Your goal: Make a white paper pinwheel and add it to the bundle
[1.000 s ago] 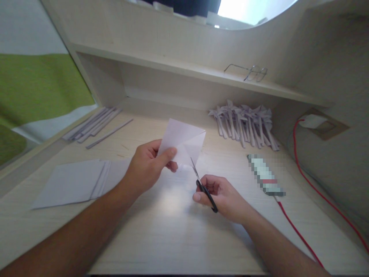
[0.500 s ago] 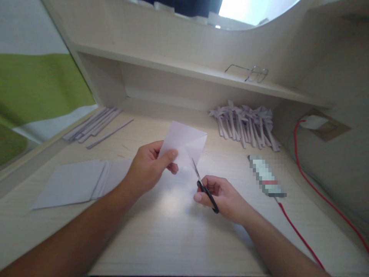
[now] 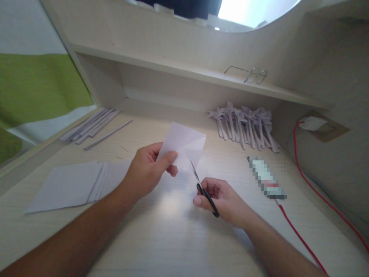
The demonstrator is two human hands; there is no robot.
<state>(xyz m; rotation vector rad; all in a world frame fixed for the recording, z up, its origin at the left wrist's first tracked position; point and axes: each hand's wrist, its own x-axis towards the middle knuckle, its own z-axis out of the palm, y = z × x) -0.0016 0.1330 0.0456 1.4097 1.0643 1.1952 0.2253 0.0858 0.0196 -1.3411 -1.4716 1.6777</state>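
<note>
I sit at my pale wooden desk (image 3: pixel 178 234), its light grain catching a bright glare in front of me. A shelf (image 3: pixel 184 71) of the same wood runs across above the desktop, closed behind by a back panel (image 3: pixel 161 36). To my left hangs a green and white wall (image 3: pixel 34 84). Daylight pours in from the window (image 3: pixel 245 9) up top. On my right, a wall socket (image 3: pixel 323 127) sits in the side panel.

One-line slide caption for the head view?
Left hand holds folded white paper square; right hand cuts it with black-handled scissors.

No text, label, brand or number can be read on anything here.
</note>
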